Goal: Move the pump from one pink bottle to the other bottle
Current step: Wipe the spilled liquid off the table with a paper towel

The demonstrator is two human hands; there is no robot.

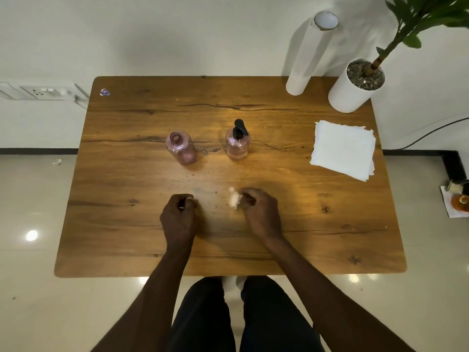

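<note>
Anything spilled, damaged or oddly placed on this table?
Small droplets dot the wood in front of the open pink bottle. The right hand grips a crumpled tissue. Both bottles stand upright; nothing looks damaged.

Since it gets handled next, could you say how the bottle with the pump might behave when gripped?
The pump bottle looks nearly empty, so probably light. Its black pump makes it top-heavy, so it may tip. The clear, smooth wall could be slippery.
</note>
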